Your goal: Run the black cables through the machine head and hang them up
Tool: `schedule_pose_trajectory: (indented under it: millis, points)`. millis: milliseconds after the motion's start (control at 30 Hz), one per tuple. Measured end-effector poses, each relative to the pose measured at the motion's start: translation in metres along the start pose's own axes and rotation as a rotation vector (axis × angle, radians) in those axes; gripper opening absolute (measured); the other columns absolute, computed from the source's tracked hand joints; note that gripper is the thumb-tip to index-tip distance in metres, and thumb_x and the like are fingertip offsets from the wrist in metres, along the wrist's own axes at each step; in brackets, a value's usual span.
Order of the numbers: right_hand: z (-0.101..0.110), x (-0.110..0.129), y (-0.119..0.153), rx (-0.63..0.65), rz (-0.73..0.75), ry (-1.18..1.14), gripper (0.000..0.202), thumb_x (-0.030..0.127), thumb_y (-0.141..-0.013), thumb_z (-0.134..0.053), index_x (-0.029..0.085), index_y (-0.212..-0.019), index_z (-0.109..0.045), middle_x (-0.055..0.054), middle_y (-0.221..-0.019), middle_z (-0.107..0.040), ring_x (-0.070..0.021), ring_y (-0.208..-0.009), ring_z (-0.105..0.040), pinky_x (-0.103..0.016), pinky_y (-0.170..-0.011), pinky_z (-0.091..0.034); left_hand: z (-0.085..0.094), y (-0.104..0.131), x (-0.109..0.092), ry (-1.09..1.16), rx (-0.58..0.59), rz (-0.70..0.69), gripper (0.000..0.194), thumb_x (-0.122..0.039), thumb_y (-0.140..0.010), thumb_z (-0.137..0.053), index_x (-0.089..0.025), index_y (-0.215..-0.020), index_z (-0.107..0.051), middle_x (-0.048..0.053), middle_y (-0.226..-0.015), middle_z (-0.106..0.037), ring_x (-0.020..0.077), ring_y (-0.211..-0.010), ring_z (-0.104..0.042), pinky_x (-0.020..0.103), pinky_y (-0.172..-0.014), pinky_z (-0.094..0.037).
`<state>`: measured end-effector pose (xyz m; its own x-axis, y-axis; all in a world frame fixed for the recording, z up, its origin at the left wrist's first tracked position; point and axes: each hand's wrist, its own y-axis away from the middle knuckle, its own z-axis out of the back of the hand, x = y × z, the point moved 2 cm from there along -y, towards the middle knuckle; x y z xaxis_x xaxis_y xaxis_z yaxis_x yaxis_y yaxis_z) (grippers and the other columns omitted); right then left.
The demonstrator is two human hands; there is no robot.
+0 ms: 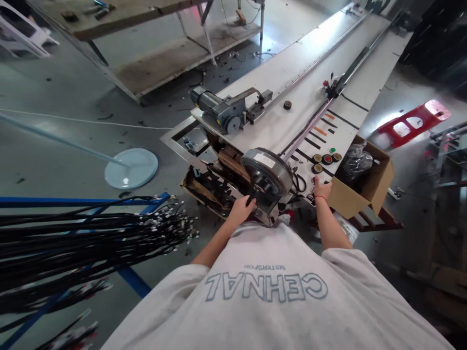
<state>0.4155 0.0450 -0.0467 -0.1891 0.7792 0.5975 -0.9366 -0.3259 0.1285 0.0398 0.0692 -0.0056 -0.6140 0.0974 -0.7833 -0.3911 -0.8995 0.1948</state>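
My left hand (241, 210) is closed at the near end of the long machine, beside the round grey wheel-like part (268, 170); a small dark piece shows at its fingertips, too small to name. At the near right corner of the white table (255, 131), my right hand (322, 188) has its fingers bent at the edge, and what they touch is hard to make out. Several tape rolls (317, 168) lie just beyond it. Black and orange strips (320, 131) are on the tabletop. A motor unit (219, 109) is mounted at the table's left side.
An open cardboard box (379, 187) with a plastic bag stands right of the table. Bundled black cables (91, 238) hang on a blue rack at left. A red stool (414, 124) lies at right. Behind is a workbench (156, 73).
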Motion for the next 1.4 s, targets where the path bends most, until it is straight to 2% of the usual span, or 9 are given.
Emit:
schedule_pose_trajectory:
  millis: [233, 933, 1400]
  points:
    - [-0.003, -0.004, -0.003, 0.000, 0.016, -0.009, 0.079, 0.065, -0.071, -0.060, 0.008, -0.124, -0.046, -0.024, -0.123, -0.055, -0.0349, -0.116, -0.052, -0.045, -0.098, -0.039, -0.005, 0.001, 0.001, 0.013, -0.009, 0.066, 0.032, -0.038, -0.085, -0.044, -0.014, -0.075, -0.062, 0.001, -0.064, -0.059, 0.0140, -0.064, -0.051, 0.022, -0.060, -0.037]
    - [-0.003, -0.004, -0.002, -0.007, 0.030, -0.022, 0.075, 0.065, -0.069, -0.060, 0.011, -0.119, -0.047, -0.022, -0.120, -0.056, -0.0328, -0.113, -0.054, -0.043, -0.097, -0.039, -0.006, 0.001, 0.004, 0.063, -0.023, 0.069, 0.037, -0.044, -0.084, -0.042, -0.014, -0.075, -0.061, 0.001, -0.062, -0.057, 0.0152, -0.063, -0.052, 0.024, -0.060, -0.039]
    - [-0.002, -0.004, -0.001, -0.016, 0.030, -0.034, 0.079, 0.063, -0.069, -0.062, 0.009, -0.123, -0.045, -0.023, -0.123, -0.055, -0.0332, -0.114, -0.052, -0.043, -0.099, -0.037, -0.013, 0.003, 0.017, 0.112, 0.041, 0.114, 0.035, -0.045, -0.081, -0.044, -0.014, -0.077, -0.061, 0.002, -0.065, -0.059, 0.0175, -0.065, -0.054, 0.028, -0.065, -0.042]
